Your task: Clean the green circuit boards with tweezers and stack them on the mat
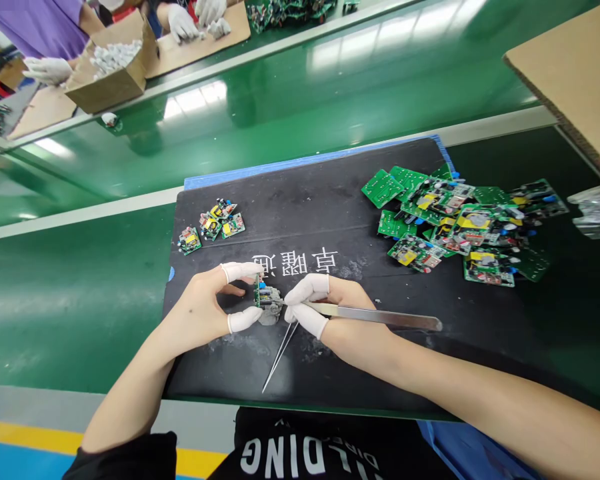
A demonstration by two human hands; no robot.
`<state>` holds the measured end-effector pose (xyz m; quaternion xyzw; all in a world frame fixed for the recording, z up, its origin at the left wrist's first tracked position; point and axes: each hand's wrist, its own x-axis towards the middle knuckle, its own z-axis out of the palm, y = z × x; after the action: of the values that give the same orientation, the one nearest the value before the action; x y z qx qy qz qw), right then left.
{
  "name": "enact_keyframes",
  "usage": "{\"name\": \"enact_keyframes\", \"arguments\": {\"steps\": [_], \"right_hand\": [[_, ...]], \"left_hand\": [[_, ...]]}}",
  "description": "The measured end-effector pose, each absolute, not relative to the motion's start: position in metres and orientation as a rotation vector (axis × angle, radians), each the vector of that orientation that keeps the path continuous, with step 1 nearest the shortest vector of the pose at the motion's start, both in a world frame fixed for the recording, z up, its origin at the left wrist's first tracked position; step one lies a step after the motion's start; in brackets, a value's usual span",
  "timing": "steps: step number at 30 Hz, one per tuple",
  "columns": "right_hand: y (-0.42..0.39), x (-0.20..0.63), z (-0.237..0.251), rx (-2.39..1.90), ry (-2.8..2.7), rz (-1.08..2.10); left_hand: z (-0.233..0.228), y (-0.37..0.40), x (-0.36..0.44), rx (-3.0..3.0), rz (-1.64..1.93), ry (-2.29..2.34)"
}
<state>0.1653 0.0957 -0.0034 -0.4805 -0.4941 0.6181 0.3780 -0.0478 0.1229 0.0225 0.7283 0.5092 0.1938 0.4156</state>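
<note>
Black mat underneath: left hand pinches a board upright, right hand just beside it grips tweezers, tips pointing left at it.

— What is not clear here?
— The small board is half hidden between the fingertips; its parts are too small to tell.
— And at the edges?
— The cardboard is cut off at right. The co-workers' gloved hands are cut off at top.
</note>
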Motion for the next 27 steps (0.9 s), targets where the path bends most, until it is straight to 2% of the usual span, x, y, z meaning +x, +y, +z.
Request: {"name": "enact_keyframes", "arguments": {"steps": [7, 18, 27], "right_hand": [[0.0918, 0.1621, -0.0028, -1.205, -1.545, 1.495], [0.0896, 0.1617, -0.0007, -1.159, -1.463, 1.574], [0.0961, 0.1588, 0.0042, -1.095, -1.357, 1.643]], "left_hand": [[0.0244, 0.1231, -0.0474, 1.835, 0.489, 1.313], [0.0236, 0.1241, -0.0469, 1.71, 0.479, 1.343], [0.0297, 0.1301, -0.0533, 1.422, 0.769, 1.13]]}}
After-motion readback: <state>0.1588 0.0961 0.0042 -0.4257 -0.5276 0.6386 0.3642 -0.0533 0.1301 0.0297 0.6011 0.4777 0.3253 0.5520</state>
